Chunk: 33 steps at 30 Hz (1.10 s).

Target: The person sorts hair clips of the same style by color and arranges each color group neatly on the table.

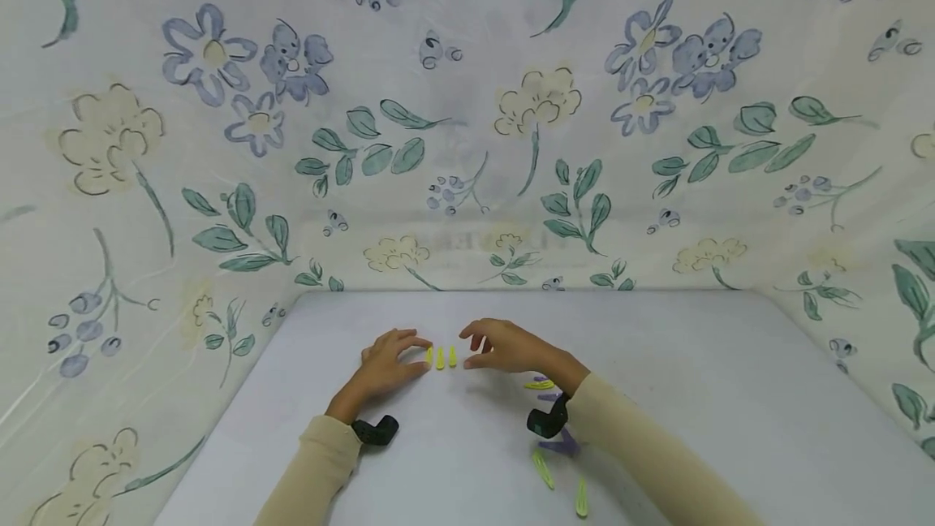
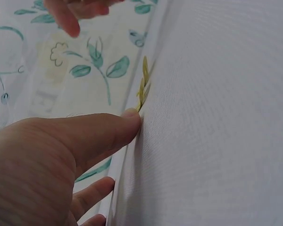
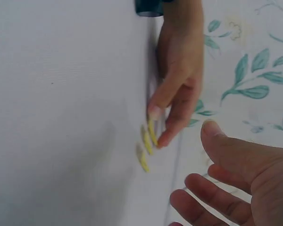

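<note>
Three yellow snap hair clips stand side by side in a short row in the head view: a left one (image 1: pixel 429 356), a middle one (image 1: pixel 441 360) and a right one (image 1: pixel 452 357). My left hand (image 1: pixel 385 360) pinches the left clip lengthwise between thumb and index finger. The right wrist view also shows that pinch, with the middle clip (image 3: pixel 146 141) and the right clip (image 3: pixel 143 161) beside it. Just right of the row, my right hand (image 1: pixel 507 346) hovers with its fingers loosely bent and apart, holding nothing.
Near and below my right wrist lie more hair clips on the white table (image 1: pixel 438 461): a yellow one (image 1: pixel 540 385), a purple one (image 1: pixel 562 443) and two yellow-green ones, the nearest (image 1: pixel 581 499) toward the front. A floral sheet (image 1: pixel 467 104) hangs behind the table.
</note>
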Available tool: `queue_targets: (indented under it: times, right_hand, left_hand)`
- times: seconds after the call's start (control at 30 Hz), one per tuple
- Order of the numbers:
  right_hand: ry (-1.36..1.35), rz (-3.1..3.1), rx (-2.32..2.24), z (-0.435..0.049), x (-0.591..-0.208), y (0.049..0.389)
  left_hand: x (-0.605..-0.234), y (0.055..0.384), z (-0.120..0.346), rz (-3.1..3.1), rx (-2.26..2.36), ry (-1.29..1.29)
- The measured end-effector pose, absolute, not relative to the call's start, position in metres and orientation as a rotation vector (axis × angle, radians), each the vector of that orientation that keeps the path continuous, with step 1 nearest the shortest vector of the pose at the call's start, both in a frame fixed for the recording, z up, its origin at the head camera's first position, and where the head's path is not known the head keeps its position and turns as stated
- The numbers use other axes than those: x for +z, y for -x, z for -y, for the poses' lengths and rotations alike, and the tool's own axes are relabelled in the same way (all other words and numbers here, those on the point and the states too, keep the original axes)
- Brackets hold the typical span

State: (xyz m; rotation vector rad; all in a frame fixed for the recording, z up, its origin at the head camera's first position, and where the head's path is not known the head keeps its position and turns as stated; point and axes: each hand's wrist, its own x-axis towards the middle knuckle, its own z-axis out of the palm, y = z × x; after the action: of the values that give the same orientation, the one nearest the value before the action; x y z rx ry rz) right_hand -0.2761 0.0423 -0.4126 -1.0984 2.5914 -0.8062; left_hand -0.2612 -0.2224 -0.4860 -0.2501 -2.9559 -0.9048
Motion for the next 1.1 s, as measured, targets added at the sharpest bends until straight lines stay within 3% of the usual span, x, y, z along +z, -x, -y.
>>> queue_targets:
  times: [0.27, 0.83, 1.1]
  right_hand:
    - [1.157, -2.612, -0.827, -0.074, -0.395, 0.254]
    - [1.159, -2.647, -0.944, -0.159, -0.399, 0.209]
    - [1.167, -2.523, -0.949, -0.175, -0.412, 0.189]
  left_hand:
    - [-0.486, 0.261, 0.224, 2.950, -0.913, 0.251]
    - [-0.486, 0.270, 0.228, 2.940, -0.926, 0.300]
    - [-0.490, 0.267, 0.223, 2.957, -0.919, 0.314]
